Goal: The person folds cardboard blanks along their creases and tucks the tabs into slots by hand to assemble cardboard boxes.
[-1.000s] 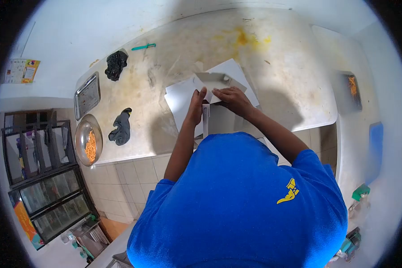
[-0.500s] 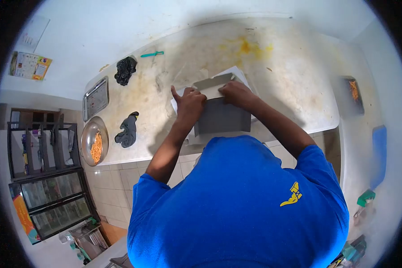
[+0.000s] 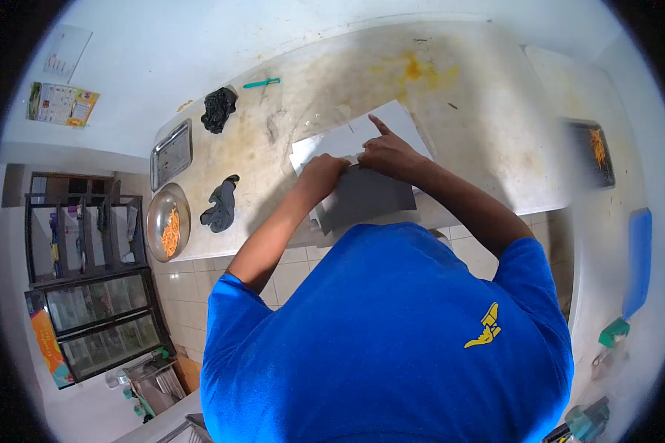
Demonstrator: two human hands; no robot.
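Observation:
A piece of grey folding cardboard [image 3: 369,201], like a box blank, lies at the table's near edge against the blue shirt. My left hand [image 3: 323,174] pinches its far left edge, fingers closed. Close beside it, my right hand [image 3: 389,156] grips the far edge with curled fingers, its index finger stretched out and pointing away. Beneath and beyond both hands are white sheets [image 3: 403,122], slightly fanned. The part of the cardboard's far edge under my fingers is hidden.
On the left stand a metal bowl of orange strips [image 3: 169,230], a metal tray [image 3: 171,155], dark gloves [image 3: 220,207], a black plastic bag [image 3: 218,109] and a green knife [image 3: 261,83]. Another tray of orange strips [image 3: 597,153] is at right.
The raised far flap of the cardboard no longer stands up, and more of the white sheets shows. My right index finger has stretched out. The view has shifted a little.

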